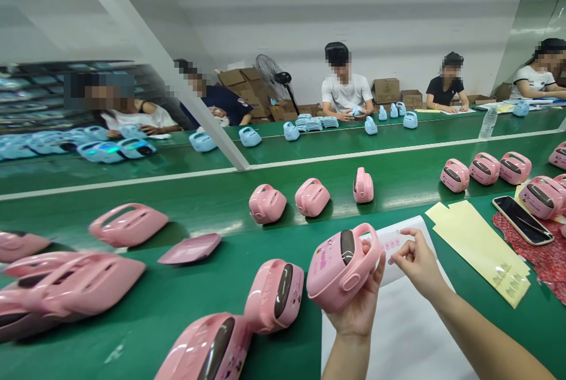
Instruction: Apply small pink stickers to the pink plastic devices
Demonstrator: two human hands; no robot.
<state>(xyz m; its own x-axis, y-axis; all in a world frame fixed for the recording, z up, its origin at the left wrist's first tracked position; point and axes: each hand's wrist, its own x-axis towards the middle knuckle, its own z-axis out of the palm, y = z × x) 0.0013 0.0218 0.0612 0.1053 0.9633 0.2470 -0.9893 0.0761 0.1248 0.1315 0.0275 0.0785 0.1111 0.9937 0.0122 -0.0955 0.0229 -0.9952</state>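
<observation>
My left hand [360, 303] holds a pink handled device [329, 268] up from below, its dark window and printed side showing. Just to the right, my right hand [418, 259] has thumb and index finger pinched close together, with a tiny pinkish piece at the fingertips, too small to make out. Behind and below both hands lies a white sheet [407, 327] with a row of small pink stickers [391, 244] near its top. Another pink device [275, 296] stands left of the held one.
More pink devices [267, 203] stand along the green bench, several at far left. At right lie yellow sheets [481, 244] and a phone [522, 220]. Across a white divider, several people sit among blue devices [250, 136]; a bottle [488, 123] stands there.
</observation>
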